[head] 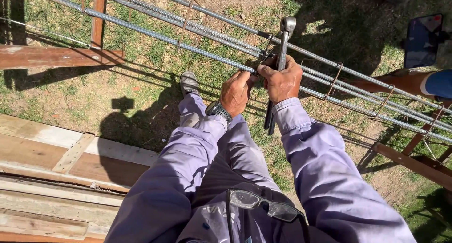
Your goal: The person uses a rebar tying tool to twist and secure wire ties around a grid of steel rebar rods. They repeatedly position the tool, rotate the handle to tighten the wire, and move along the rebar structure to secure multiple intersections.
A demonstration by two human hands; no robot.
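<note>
A cage of long ribbed steel bars [155, 35] with thin rusty stirrups [335, 78] runs across the view from upper left to right. My right hand [282, 80] grips the handles of steel pincers [281, 54], whose head points up above the bars. My left hand [236, 90], with a dark wristwatch on the wrist, pinches the nearest bar beside the pincers. Both arms wear pale lilac sleeves.
Wooden planks [52, 153] lie at lower left, and a rusty wooden trestle [56, 55] holds the bars at upper left. Another trestle [414, 163] stands at right. Another person's arm [423, 83] reaches in at right. Glasses [263, 204] hang on my shirt. Grass lies below.
</note>
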